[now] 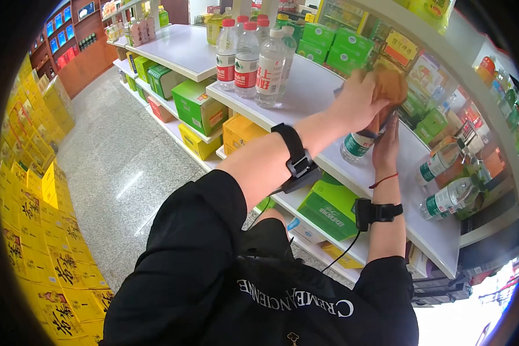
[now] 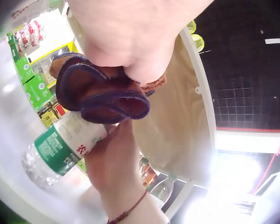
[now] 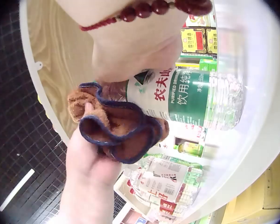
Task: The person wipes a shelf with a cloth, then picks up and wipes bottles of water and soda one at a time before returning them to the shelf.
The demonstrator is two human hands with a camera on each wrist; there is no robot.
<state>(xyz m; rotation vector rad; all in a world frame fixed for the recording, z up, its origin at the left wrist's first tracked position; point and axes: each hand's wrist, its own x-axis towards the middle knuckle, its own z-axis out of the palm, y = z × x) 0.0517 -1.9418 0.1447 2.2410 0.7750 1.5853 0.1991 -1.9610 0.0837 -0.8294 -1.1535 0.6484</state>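
Observation:
A brown cloth with dark blue edging (image 1: 389,86) (image 2: 102,95) (image 3: 123,123) is bunched in my left hand (image 1: 357,106) (image 2: 130,39) (image 3: 91,163). It lies against the upper end of a clear bottle with a green and white label (image 1: 357,145) (image 2: 60,149) (image 3: 189,98), covering the cap. My right hand (image 1: 386,144) (image 2: 109,163) (image 3: 135,51) grips that bottle near its neck, just below the cloth. In the head view the bottle stands close to the front edge of the white shelf top (image 1: 323,86).
Several red-labelled bottles (image 1: 246,63) stand left of the hands on the shelf top. Two green-labelled bottles (image 1: 450,199) are to the right. Green boxes (image 1: 328,207) fill the lower shelf, and yellow cartons (image 1: 63,265) are stacked across the aisle floor.

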